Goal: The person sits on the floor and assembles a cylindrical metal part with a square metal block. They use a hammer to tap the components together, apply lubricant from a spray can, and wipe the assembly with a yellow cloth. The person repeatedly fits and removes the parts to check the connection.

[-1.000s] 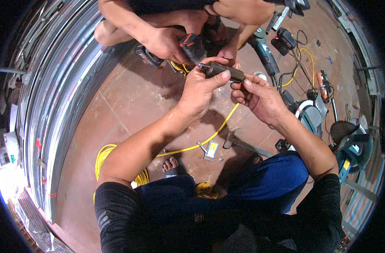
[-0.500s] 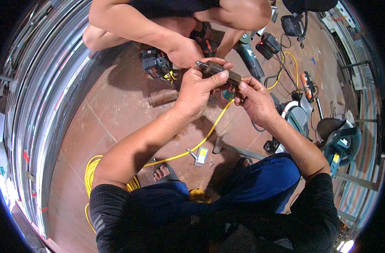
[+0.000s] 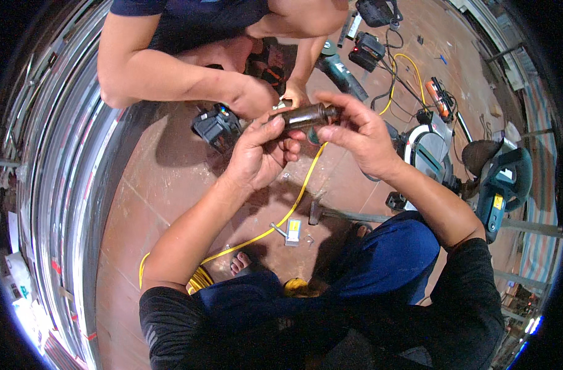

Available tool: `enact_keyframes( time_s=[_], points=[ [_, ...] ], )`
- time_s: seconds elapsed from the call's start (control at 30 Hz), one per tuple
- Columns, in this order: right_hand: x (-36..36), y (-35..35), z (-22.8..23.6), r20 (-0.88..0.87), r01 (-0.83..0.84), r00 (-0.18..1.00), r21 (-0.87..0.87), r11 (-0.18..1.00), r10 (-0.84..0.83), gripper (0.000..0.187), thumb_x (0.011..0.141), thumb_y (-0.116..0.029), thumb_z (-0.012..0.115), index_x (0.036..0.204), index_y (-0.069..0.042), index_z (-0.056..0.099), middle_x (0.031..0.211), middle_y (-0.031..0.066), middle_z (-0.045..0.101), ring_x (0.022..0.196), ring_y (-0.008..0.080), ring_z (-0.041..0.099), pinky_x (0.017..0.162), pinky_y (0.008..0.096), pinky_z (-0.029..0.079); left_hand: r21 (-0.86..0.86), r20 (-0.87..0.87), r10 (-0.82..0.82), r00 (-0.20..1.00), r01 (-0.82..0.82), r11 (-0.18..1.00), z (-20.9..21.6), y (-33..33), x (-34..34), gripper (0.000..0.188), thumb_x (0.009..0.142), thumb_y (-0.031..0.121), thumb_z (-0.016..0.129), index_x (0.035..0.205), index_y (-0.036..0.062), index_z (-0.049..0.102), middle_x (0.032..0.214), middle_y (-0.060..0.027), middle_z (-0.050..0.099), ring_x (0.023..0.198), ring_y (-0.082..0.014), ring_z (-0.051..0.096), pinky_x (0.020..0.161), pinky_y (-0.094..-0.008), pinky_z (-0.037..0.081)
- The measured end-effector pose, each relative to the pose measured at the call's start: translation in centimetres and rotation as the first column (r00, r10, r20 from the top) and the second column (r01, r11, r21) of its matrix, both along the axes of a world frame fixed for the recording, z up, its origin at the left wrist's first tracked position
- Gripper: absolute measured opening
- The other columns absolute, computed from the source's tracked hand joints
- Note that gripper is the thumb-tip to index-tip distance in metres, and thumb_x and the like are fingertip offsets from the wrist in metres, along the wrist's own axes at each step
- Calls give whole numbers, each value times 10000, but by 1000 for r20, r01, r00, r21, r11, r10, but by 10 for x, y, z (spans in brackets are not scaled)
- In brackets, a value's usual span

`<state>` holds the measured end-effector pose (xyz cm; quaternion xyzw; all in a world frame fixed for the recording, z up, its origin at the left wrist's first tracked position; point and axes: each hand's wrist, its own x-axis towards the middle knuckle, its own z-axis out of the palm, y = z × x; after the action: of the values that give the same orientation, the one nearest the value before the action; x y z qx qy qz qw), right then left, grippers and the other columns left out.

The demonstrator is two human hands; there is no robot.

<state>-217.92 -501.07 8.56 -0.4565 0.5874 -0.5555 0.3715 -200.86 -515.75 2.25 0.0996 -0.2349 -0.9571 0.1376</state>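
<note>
A dark, smooth metal cylinder (image 3: 303,118) with a narrower stepped end lies across my two hands, above the floor. My left hand (image 3: 257,151) is closed round its left part, thumb on top and fingertips curled beneath. At the narrower right end, my right hand (image 3: 371,139) has its thumb and fingers curved about the piece. Just beyond, a co-worker's hand (image 3: 253,98) and the other hand (image 3: 295,92) work close together at something small and pale that I cannot make out. A black cordless tool (image 3: 216,126) rests on the floor left of my left hand.
A yellow cable (image 3: 297,200) crosses the floor near a small white-and-yellow box (image 3: 293,232) and a bolt (image 3: 278,230). A green angle grinder (image 3: 344,75), a black battery pack (image 3: 367,50) and a teal power tool (image 3: 502,191) lie rightward. Long metal profiles (image 3: 53,185) line the left.
Both hands have shifted a little down and the view has moved. The ridged surface and thin shaft seen before no longer show; a smooth side does. My right fingers have spread wider round the end.
</note>
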Motion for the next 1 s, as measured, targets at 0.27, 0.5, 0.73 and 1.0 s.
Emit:
enact_keyframes(
  time_s=[0.27,0.5,0.73,1.0],
  points=[
    [1,4,10,-108,-66,992,2,998,66,420,891,-131,762,1280,-30,642,1011,2,655,887,81,588,787,246,494,36,48,-197,979,196,980,-13,14,6,390,937,391,697,1161,82,617,809,-56,643,598,-149,578,515,-264,437],
    [6,5,22,-61,-100,992,97,990,106,449,883,-50,737,1317,-26,622,1080,12,678,885,73,623,762,233,530,107,50,-382,923,375,921,-13,20,7,590,995,622,452,1004,58,628,532,-30,519,371,-146,408,423,-297,329],
    [0,10,21,74,-60,996,62,996,55,327,924,-192,740,1196,-29,661,924,-9,663,743,55,571,659,226,479,-90,263,-336,904,370,925,8,28,6,652,1002,657,412,943,41,617,525,-7,481,405,-121,447,420,-238,382],
    [-16,9,4,144,80,985,99,992,-94,349,949,-267,686,1167,1,637,920,45,655,734,113,596,679,273,507,-750,154,317,936,-98,654,52,25,0,317,894,128,781,1159,2,662,856,-21,681,672,-62,601,589,-210,503]
  ],
)
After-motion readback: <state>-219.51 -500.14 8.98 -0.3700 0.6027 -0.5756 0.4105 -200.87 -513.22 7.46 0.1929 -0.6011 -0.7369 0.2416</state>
